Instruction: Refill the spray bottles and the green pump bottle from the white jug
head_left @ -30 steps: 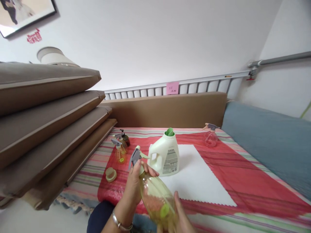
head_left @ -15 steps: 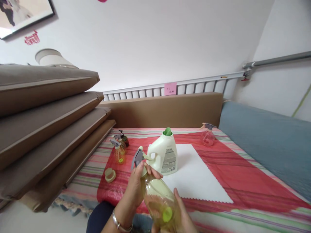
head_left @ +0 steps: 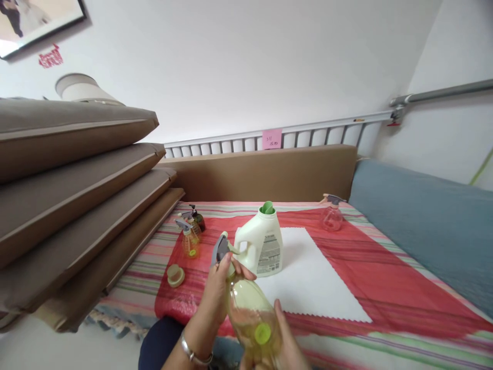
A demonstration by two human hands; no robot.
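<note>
A clear yellow-green spray bottle (head_left: 252, 313) with a grey and cream trigger head is held tilted between my hands. My left hand (head_left: 223, 280) is wrapped round its neck, just under the trigger. Around the lower body closes my right hand (head_left: 287, 344), its fingers partly hidden behind the bottle. Just beyond stands a white detergent jug (head_left: 265, 244) with an open green spout, on a white sheet (head_left: 316, 282) with a zigzag edge. To the left, a pale round cap (head_left: 175, 276) lies on the red cloth (head_left: 385, 272).
An orange spray bottle (head_left: 190, 244) and a dark pump bottle (head_left: 198, 220) stand at the left with another bottle between them. A pink spray bottle (head_left: 331, 218) is at the back right. Stacked brown cushions (head_left: 84, 216) rise on the left; a blue bolster (head_left: 423, 216) lies right.
The view has shifted slightly. The spray bottle is turned a little in my hands, and its round green label sits slightly further left. Both hands keep their hold.
</note>
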